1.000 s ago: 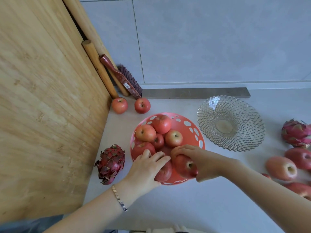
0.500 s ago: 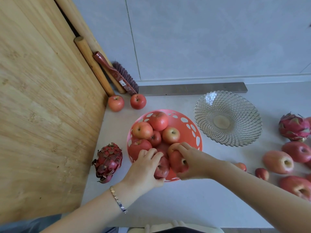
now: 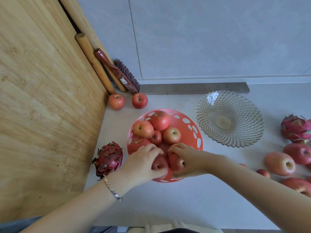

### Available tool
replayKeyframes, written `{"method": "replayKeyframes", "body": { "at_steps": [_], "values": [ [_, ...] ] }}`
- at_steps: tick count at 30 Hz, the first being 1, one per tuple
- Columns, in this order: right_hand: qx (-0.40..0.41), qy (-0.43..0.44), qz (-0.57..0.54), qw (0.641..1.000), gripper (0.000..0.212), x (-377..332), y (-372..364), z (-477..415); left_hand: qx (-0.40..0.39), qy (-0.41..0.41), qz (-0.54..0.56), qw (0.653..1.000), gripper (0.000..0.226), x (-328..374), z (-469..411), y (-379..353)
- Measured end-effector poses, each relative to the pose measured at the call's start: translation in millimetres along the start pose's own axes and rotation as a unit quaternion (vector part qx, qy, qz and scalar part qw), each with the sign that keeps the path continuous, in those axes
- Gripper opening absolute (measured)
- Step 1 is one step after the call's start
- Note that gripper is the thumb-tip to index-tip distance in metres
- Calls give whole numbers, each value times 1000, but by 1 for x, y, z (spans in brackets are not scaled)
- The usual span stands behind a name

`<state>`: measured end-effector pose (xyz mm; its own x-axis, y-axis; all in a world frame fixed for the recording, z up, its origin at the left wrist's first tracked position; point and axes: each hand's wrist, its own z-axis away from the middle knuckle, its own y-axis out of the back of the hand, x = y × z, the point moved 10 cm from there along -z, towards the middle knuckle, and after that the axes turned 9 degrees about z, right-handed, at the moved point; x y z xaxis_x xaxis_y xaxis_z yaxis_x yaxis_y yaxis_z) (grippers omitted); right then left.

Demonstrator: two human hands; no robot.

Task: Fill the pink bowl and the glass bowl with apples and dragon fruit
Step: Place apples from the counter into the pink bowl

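The pink bowl [image 3: 188,125] with oval holes stands mid-counter and holds several red apples [image 3: 159,120]. At its near rim my left hand [image 3: 143,163] grips a dark red apple [image 3: 159,164], and my right hand [image 3: 188,158] grips another apple [image 3: 176,163] beside it; the two apples touch. The glass bowl [image 3: 235,101] sits to the right with nothing in it. One dragon fruit [image 3: 108,158] lies left of the pink bowl, another dragon fruit [image 3: 296,129] at the right edge.
Two loose apples [image 3: 127,100] sit at the back by a wooden board [image 3: 42,98], rolling pins [image 3: 94,63] and a brush [image 3: 117,71]. Several more apples [image 3: 280,163] lie at the right. A grey bar [image 3: 193,88] runs along the wall.
Both hands have lowered their apples further into the near side of the pink bowl and drawn them together. The view has shifted slightly.
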<state>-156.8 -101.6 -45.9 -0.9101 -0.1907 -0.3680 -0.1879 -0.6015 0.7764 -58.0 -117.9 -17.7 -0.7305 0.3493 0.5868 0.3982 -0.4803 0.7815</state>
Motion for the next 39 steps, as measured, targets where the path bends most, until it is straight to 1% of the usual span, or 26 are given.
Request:
{"method": "replayKeyframes", "body": {
  "at_steps": [2,5,7,9,11,13,15,18,21,24,27,29,32,34,36,39],
  "values": [
    [33,-9,-32,999,60,1,19,-2,62,7,64,996,37,-5,-5,26],
    [127,-20,-75,989,34,6,60,-10,146,40,113,982,17,-26,-16,67],
    [174,-25,-123,977,23,12,83,-21,169,74,125,975,15,-45,-25,86],
    [190,-29,-153,969,22,15,102,-39,190,104,123,968,16,-65,-36,103],
    [201,-38,-159,966,21,16,120,-64,202,134,136,961,20,-88,-50,114],
    [202,-54,-167,964,23,19,131,-94,198,163,147,955,28,-108,-67,119],
    [197,-71,-161,965,25,21,137,-125,188,186,127,956,41,-126,-87,122],
    [169,-84,-98,977,32,16,142,-174,179,212,83,957,53,-154,-117,128],
    [128,-92,-22,987,50,10,137,-225,180,240,52,953,62,-186,-144,130],
    [91,-108,28,990,71,10,126,-268,158,271,0,949,73,-215,-166,128],
    [57,-112,92,988,82,11,113,-292,117,297,-26,948,76,-237,-180,120],
    [60,-113,102,987,86,11,108,-299,107,309,-25,945,76,-247,-184,115],
    [81,-106,79,988,87,15,108,-294,120,311,-39,942,74,-247,-184,117],
    [105,-100,46,988,87,18,115,-278,139,313,-9,940,71,-238,-177,118],
    [164,-97,-28,981,85,22,132,-252,174,297,40,938,67,-220,-167,121],
    [250,-108,-171,947,79,35,155,-195,220,242,82,941,64,-175,-152,130]
  ]
}}
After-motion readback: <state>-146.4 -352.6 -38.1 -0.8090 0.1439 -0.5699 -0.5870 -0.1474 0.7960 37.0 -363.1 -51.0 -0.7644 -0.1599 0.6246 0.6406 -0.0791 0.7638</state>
